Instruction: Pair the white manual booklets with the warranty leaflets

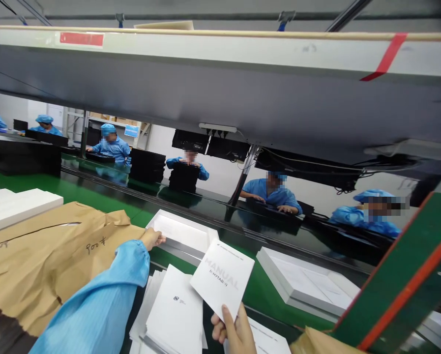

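My left hand point(152, 239), in a blue sleeve, reaches forward and rests its fingers on the near left edge of an open white box point(183, 235) on the green belt. The fingers curl over the rim. My right hand point(232, 331) is low in the view and pinches a white booklet point(222, 277) printed "MANUAL" by its bottom edge, tilted, above a loose pile of white leaflets point(174, 314).
Crumpled brown paper point(39, 255) covers the table at left, with a white slab point(14, 206) behind it. A second white box point(305, 282) lies on the green conveyor point(105, 204) at right. Several people in blue work across the line. A shelf hangs overhead.
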The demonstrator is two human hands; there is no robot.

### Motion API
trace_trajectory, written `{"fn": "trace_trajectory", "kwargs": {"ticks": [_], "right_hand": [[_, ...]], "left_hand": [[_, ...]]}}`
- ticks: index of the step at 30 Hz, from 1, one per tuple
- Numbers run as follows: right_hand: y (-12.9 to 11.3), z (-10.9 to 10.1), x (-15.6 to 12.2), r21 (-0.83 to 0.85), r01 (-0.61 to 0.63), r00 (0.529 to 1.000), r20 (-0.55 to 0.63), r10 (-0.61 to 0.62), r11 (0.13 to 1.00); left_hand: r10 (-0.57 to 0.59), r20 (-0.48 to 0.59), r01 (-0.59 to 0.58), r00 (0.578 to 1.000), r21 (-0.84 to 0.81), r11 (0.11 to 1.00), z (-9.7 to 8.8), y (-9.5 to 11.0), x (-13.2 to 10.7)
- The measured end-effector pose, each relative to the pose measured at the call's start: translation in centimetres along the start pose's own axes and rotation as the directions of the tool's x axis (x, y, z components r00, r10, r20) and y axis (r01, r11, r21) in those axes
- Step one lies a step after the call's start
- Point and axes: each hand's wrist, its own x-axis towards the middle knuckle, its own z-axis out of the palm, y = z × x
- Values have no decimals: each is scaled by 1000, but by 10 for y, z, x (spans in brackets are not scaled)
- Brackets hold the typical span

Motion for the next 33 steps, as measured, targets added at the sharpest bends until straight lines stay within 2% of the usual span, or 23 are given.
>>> {"fn": "trace_trajectory", "kwargs": {"ticks": [2, 6, 9, 12, 14, 17, 20, 23, 26, 28, 31, 33], "right_hand": [[0, -1, 0, -3, -13, 999, 39, 13, 1000], [-3, -3, -1, -11, -46, 990, 132, 47, 999], [-5, -3, -1, -6, -56, 988, 143, 56, 998], [-7, -1, -1, -5, -53, 993, 105, 54, 999], [-11, -1, -2, -8, -48, 996, 74, 48, 999], [-27, -5, -4, 11, -68, 994, 87, 67, 998], [-54, -13, 0, 25, -109, 979, 178, 103, 994], [-76, -20, 22, -41, -146, 955, 256, 152, 988], [-80, -20, 61, -90, -166, 964, 194, 180, 982], [-72, -15, 90, -113, -265, 957, 94, 276, 958], [-51, -6, 126, -167, -318, 942, 52, 330, 933], [-38, -2, 140, -196, -330, 939, 31, 343, 923]], "left_hand": [[33, -53, -36, 998, -56, 998, 3, -1, -1], [163, -156, -188, 974, -161, 969, 11, -10, -10], [241, -182, -276, 953, -196, 941, 14, -20, -25], [267, -173, -300, 948, -202, 932, 11, -30, -47], [316, -152, -335, 937, -121, 934, 7, -38, -62], [439, -20, -428, 898, 184, 885, -2, -54, -82], [407, 134, -419, 904, 468, 778, -10, -72, -94], [297, 169, -337, 940, 607, 720, -17, -85, -96], [267, 189, -326, 945, 613, 720, -20, -89, -93], [291, 194, -348, 937, 599, 721, -21, -89, -91], [328, 185, -372, 926, 590, 717, -20, -89, -92], [337, 181, -376, 924, 586, 718, -20, -89, -92]]}}
